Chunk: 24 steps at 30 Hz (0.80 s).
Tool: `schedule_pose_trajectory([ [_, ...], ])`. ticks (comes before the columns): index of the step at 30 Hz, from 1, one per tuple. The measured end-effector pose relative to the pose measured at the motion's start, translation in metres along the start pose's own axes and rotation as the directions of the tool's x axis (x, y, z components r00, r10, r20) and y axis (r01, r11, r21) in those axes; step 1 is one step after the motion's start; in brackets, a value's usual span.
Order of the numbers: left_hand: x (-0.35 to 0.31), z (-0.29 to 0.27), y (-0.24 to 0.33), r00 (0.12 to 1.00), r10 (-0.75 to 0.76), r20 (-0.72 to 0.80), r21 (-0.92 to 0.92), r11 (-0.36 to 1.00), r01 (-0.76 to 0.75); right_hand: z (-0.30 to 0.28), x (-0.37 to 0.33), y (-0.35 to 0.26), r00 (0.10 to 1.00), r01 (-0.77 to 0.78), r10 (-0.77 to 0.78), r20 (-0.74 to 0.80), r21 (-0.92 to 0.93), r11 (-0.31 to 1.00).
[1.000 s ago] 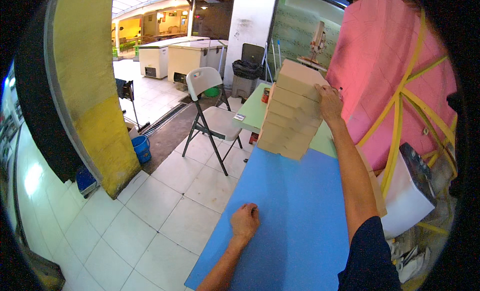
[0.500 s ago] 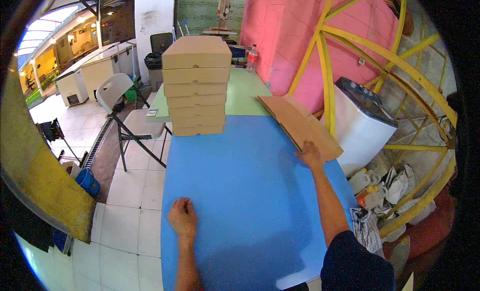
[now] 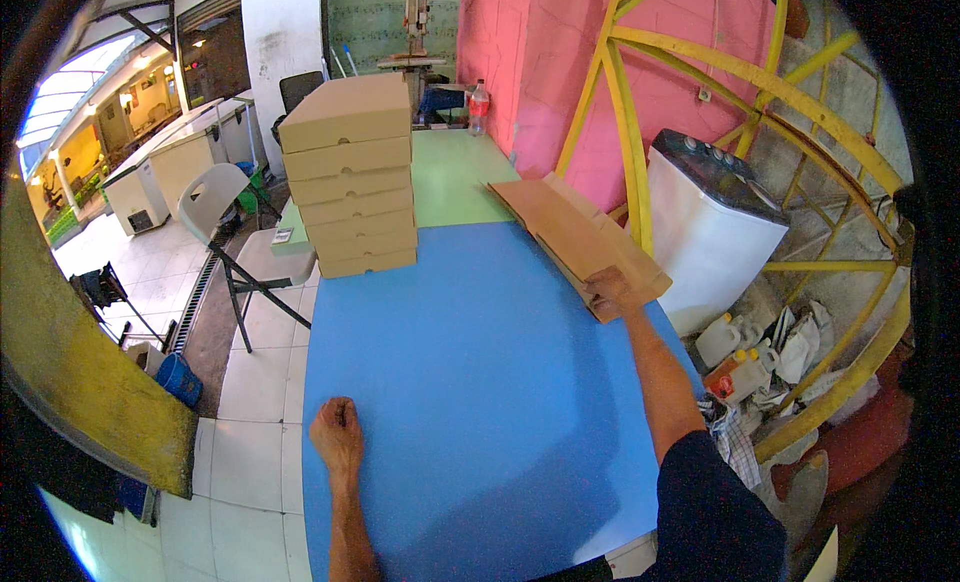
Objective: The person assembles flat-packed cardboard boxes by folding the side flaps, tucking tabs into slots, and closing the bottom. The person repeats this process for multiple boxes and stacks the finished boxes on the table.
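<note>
Flat brown cardboard box blanks (image 3: 570, 222) lie along the right side of the blue tabletop (image 3: 460, 382), reaching toward the green table behind. At their near end is my right hand (image 3: 612, 290), its fingers closed on the near corner of a cardboard blank; the fingertips are slightly blurred. My left hand (image 3: 338, 437) is curled into a loose fist by the left edge of the blue tabletop, with nothing visible in it. Ahead and to the left stands a stack of several closed cardboard boxes (image 3: 355, 197).
A clear bottle with a red label (image 3: 479, 107) stands on the green tabletop (image 3: 460, 172). Left of the tables is a folding chair (image 3: 270, 262). On the right are a white washing machine (image 3: 710, 232), a yellow metal frame (image 3: 628, 132) and plastic jugs (image 3: 735, 367).
My right hand has gone from lying spread on the cardboard to closing at its near corner, where the layers look shifted. The view has turned slightly right. My left hand stays curled.
</note>
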State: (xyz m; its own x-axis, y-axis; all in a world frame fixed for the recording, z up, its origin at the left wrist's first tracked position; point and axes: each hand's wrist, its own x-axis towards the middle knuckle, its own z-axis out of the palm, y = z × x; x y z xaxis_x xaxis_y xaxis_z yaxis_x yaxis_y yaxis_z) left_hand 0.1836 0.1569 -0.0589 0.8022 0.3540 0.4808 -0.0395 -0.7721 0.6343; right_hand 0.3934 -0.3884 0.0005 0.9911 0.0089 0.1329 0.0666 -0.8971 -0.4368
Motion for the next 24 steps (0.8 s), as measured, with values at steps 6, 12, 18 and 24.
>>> schedule_pose_trajectory([
  [6, -0.001, 0.001, -0.001, 1.000, -0.024, -0.003, -0.082, 0.996, 0.024, -0.014, 0.005, 0.016, 0.990, -0.091, 0.074, 0.117, 0.147, 0.985],
  [12, 0.000, 0.000, -0.004, 0.999, 0.031, -0.029, -0.052, 0.998, -0.032, 0.000, 0.020, 0.044, 0.975, -0.085, 0.155, -0.161, 0.375, 0.923],
  [18, -0.001, 0.000, -0.004, 1.000, -0.020, -0.009, -0.114, 0.993, 0.019, -0.047, 0.050, 0.039, 0.818, 0.119, 0.200, -0.539, 0.500, 0.858],
  [24, -0.002, -0.004, 0.001, 1.000, 0.013, -0.025, -0.078, 0.997, -0.015, -0.145, 0.021, -0.040, 0.812, 0.044, 0.007, -0.583, 0.074, 0.996],
])
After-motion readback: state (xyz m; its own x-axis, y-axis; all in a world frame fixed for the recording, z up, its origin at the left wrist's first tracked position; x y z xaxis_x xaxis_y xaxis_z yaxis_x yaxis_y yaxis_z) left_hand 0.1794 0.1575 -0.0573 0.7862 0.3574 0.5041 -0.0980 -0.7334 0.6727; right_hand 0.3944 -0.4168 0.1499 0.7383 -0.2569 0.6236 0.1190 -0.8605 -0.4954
